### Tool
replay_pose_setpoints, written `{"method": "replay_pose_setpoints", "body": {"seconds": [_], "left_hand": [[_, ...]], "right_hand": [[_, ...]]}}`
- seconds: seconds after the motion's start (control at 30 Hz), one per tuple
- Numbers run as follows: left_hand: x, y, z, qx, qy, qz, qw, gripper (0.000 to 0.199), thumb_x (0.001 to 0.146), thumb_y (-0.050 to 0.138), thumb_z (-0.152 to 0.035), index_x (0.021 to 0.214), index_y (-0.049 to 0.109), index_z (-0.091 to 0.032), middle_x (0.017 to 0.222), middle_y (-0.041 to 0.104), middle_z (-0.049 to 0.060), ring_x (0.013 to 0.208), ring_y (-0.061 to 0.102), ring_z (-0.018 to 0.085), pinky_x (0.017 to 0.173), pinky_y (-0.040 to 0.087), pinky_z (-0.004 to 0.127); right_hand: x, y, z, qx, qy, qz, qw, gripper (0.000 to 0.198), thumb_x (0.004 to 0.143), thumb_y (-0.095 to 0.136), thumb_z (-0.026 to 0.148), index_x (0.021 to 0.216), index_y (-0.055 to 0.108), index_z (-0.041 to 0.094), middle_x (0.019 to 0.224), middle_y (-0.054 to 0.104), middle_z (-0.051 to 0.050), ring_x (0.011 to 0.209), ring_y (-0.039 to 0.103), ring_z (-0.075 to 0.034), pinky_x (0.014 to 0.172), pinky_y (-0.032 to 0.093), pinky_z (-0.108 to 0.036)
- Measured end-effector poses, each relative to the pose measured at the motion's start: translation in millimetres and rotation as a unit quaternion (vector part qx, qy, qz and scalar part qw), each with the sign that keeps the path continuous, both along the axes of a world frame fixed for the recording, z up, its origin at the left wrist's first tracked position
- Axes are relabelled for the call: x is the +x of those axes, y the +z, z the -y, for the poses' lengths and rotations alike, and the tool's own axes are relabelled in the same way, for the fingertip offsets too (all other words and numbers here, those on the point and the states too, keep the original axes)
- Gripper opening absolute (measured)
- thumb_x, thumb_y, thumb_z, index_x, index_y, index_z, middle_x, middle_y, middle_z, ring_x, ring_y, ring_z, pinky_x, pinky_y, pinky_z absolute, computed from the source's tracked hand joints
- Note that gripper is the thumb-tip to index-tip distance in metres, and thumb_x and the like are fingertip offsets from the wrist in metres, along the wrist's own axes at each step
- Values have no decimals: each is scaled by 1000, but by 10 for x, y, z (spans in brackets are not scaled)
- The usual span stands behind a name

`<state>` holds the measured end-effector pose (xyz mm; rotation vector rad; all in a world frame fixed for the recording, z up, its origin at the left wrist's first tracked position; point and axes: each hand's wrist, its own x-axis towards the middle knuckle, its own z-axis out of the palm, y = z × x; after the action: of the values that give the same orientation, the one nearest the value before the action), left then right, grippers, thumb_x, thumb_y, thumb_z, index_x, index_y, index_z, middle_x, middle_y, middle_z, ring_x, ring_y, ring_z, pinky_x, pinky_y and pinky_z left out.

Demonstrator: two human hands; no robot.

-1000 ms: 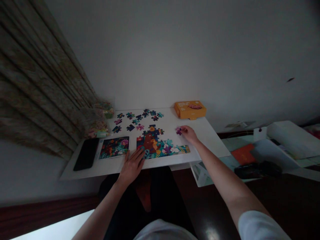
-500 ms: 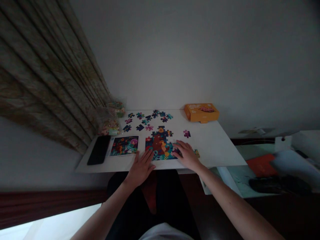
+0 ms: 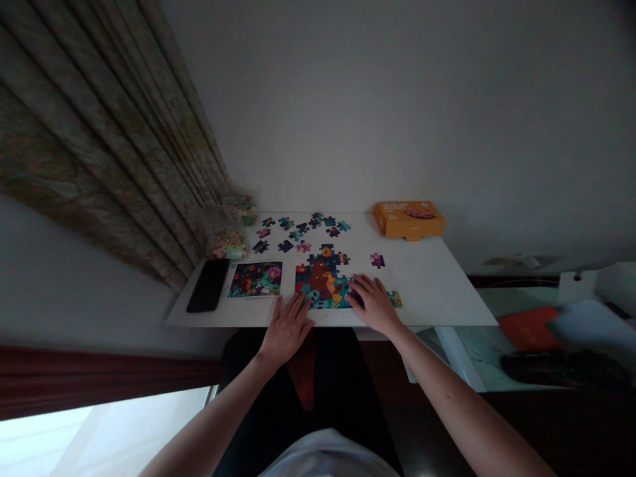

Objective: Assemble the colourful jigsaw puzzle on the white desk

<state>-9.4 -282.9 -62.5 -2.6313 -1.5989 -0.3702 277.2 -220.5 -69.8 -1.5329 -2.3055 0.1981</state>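
A partly joined jigsaw puzzle (image 3: pixel 322 283) with a brown bear-like figure lies near the table's front edge. My left hand (image 3: pixel 287 329) rests with fingers spread at its lower left corner, fingertips touching it. Over the right part of the puzzle lies my right hand (image 3: pixel 373 303), fingers stretched out and partly hiding the pieces below. A picture card (image 3: pixel 256 279) is flat to the left of the puzzle. One loose purple puzzle piece (image 3: pixel 377 260) sits just beyond my right hand. Several loose puzzle pieces (image 3: pixel 302 228) are scattered toward the back of the table.
A black phone (image 3: pixel 209 285) lies at the table's left edge. Bags of pieces (image 3: pixel 229 242) stand behind it by the curtain (image 3: pixel 163 132). An orange box (image 3: pixel 410 220) is at the back right, against the wall. A lower surface (image 3: pixel 517 371) with assorted items stands right of the table.
The camera view has shifted slightly, so the table appears higher and farther right. Both hands remain on the puzzle with fingers stretched; no piece has visibly moved.
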Motion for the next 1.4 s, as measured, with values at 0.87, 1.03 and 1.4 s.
{"method": "replay_pose_setpoints", "body": {"seconds": [0.87, 1.03, 1.4], "left_hand": [[-246, 203, -403, -30, -135, 28, 990, 37, 108, 46, -41, 134, 67, -25, 140, 68, 7, 128, 62, 24, 119, 39, 48], [-176, 230, -481, -10, -143, 60, 988, 27, 106, 48, -27, 117, 73, -23, 114, 77, 7, 106, 69, 22, 103, 49, 42], [-282, 263, -2161, 10, 111, 140, 984, 31, 94, 58, -17, 122, 69, -20, 127, 71, 10, 123, 63, 26, 108, 48, 40]], "right_hand": [[-99, 1, -190, -22, 1, 7, 1000, 42, 102, 48, 43, 138, 63, 27, 148, 59, -13, 141, 50, -33, 119, 33, -67], [-462, 6, -298, -15, 35, -13, 999, 40, 103, 48, 41, 137, 64, 27, 147, 61, -12, 141, 51, -31, 121, 32, -62], [-758, 141, -346, -22, 41, -26, 999, 43, 103, 53, 39, 143, 60, 27, 152, 58, -9, 143, 47, -31, 123, 26, -62]]}}
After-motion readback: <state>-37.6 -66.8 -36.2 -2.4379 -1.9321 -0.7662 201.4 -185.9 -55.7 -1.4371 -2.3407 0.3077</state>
